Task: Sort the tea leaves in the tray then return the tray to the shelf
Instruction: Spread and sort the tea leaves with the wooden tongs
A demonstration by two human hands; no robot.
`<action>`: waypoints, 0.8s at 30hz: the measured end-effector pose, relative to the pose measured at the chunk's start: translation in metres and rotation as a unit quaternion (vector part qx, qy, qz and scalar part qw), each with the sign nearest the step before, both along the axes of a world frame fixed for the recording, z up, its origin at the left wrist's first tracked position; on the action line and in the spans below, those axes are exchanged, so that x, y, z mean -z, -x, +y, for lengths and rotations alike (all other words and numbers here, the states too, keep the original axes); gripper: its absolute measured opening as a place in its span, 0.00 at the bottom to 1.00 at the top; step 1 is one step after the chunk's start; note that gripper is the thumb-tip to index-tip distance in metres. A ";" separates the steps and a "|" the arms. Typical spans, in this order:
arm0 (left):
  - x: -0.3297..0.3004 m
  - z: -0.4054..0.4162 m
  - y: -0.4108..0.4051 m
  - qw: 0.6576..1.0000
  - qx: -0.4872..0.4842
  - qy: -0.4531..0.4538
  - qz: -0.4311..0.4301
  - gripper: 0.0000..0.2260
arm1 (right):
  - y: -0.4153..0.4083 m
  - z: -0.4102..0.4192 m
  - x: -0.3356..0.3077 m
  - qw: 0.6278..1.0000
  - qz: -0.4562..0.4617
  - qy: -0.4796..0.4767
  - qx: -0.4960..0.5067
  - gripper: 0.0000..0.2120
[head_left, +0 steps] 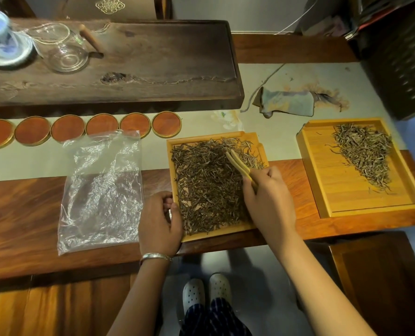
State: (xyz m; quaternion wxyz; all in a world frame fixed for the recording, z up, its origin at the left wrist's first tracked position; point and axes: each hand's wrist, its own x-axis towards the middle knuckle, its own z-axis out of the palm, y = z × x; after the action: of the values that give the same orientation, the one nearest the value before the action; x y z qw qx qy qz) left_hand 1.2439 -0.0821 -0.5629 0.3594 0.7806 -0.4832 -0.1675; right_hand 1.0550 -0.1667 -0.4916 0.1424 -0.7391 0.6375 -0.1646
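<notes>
Both hands work at the near bamboo tray of tea leaves on the wooden table. Left hand curls round its left rim; right hand pinches bamboo tweezers, tips slightly parted among the leaves. Another tray sits right.

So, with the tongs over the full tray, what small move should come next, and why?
Probably close the tongs on a few leaves and carry them to the right tray. The right hand holds the tongs open over the pile, the left hand steadies the near tray, and sorted leaves already lie rightward.
</notes>
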 end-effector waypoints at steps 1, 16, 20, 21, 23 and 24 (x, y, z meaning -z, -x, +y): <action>0.000 0.000 0.000 1.000 -0.001 -0.001 -0.001 0.06 | -0.001 -0.001 0.001 1.000 0.002 -0.005 -0.002 0.09; -0.002 0.000 0.001 1.000 -0.001 0.000 -0.009 0.04 | 0.004 -0.010 0.002 0.999 0.010 -0.029 0.030 0.11; -0.002 0.000 0.001 1.000 -0.003 0.002 -0.006 0.03 | 0.002 -0.001 0.001 1.000 -0.003 -0.016 -0.006 0.08; -0.002 0.000 0.001 1.000 -0.004 0.003 -0.007 0.03 | 0.003 0.000 0.001 1.000 -0.008 -0.011 -0.009 0.08; -0.002 0.000 0.001 1.000 -0.005 0.003 -0.010 0.03 | 0.004 0.001 0.001 1.000 -0.009 -0.006 -0.023 0.08; -0.002 0.000 0.001 1.000 -0.006 0.001 -0.010 0.03 | 0.003 0.002 0.001 0.999 -0.008 -0.009 -0.030 0.08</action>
State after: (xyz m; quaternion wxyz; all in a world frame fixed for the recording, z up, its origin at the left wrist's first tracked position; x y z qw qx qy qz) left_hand 1.2428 -0.0817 -0.5609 0.3565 0.7845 -0.4825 -0.1571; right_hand 1.0517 -0.1648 -0.4924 0.1591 -0.7554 0.6152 -0.1602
